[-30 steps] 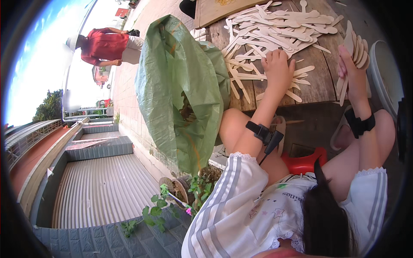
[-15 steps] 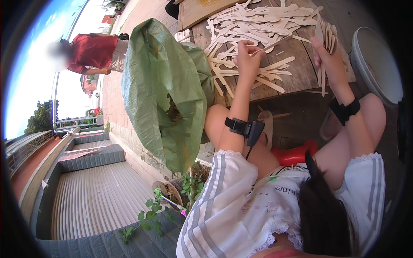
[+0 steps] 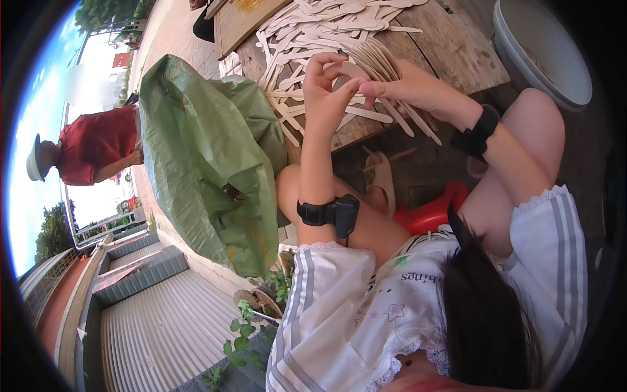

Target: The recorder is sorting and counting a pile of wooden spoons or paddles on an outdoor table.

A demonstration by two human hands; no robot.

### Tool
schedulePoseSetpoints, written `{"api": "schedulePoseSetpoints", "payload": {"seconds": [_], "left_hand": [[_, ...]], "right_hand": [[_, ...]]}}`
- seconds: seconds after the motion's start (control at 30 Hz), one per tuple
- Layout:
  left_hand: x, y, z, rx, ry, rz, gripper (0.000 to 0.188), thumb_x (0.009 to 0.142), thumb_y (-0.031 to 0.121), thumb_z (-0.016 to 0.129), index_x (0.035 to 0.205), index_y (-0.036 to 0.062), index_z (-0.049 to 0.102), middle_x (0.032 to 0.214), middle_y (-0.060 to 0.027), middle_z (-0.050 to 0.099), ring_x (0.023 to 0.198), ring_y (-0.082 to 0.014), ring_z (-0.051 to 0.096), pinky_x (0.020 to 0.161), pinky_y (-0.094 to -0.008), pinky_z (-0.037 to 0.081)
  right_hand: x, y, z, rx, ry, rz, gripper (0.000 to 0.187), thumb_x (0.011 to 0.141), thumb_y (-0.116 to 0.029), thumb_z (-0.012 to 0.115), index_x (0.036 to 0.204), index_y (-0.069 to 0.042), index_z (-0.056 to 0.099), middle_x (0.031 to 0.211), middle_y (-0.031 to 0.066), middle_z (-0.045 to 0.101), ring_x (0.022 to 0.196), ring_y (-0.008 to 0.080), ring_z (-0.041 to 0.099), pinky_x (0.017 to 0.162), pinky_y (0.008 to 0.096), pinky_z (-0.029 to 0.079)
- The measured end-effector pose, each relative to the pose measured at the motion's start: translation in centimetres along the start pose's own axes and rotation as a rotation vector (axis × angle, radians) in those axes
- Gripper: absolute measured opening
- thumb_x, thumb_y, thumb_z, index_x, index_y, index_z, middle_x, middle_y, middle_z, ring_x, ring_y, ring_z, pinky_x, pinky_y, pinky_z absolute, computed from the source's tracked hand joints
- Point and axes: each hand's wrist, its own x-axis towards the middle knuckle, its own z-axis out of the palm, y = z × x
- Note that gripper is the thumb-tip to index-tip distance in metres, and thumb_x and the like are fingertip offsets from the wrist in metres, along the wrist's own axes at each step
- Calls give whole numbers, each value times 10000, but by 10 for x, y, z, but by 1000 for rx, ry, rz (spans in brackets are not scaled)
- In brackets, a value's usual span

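My right hand (image 3: 421, 88) grips a fanned bundle of flat wooden cutlery (image 3: 377, 57), its ends sticking out above and below the fingers. Close against it, my left hand (image 3: 326, 85) is curled with thumb and fingers pinching at a rounded wooden piece (image 3: 353, 70) at the bundle's near side. Whether that piece is apart from the bundle I cannot tell. Beyond both hands, a loose pile of pale wooden cutlery (image 3: 294, 46) covers part of the worn wooden table (image 3: 457, 49). A few pieces lie under my hands.
A large green sack (image 3: 202, 150) stands at the table's left, beside my knee. A white bucket (image 3: 555, 85) is at the right. Below are a red plastic stool (image 3: 431, 210) and a sandal (image 3: 379, 176). A wooden board (image 3: 245, 26) lies far left; a person in red (image 3: 95, 147) is beyond the sack.
My left hand has come up to the bundle with its wooden piece. My right hand has moved left, bringing the bundle over the pile's near edge. The view has shifted.
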Motion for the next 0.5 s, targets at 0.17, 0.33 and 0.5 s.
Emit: {"api": "schedulePoseSetpoints", "payload": {"seconds": [0.17, 0.33, 0.5], "left_hand": [[14, -19, 6, 310, 140, 229, 276, 832, 82, 650, 1060, 26, 507, 942, -67, 617, 801, -125, 551, 767, -281, 447], [9, -30, -38, 696, 410, -234, 330, 906, 267, 573, 1151, 46, 579, 1067, -84, 607, 1040, -193, 537, 910, -343, 389], [4, -66, -46, 1611, 362, -78, 408, 876, 376, 555, 1204, 136, 596, 1183, -127, 577, 1146, -340, 489, 975, -563, 254]], "right_hand": [[11, 17, -1, 63, 130, -152, 342, 823, -408, 671, 862, -72, 622, 657, -16, 542, 632, 68, 488, 585, 226, 390], [1, 16, -13, 65, 185, -15, 339, 826, -393, 659, 705, -96, 547, 616, -35, 471, 619, 65, 442, 595, 227, 346], [-12, 30, -28, 168, 305, 36, 284, 856, -343, 635, 709, -122, 536, 615, -58, 468, 592, 33, 417, 548, 201, 330]]}}
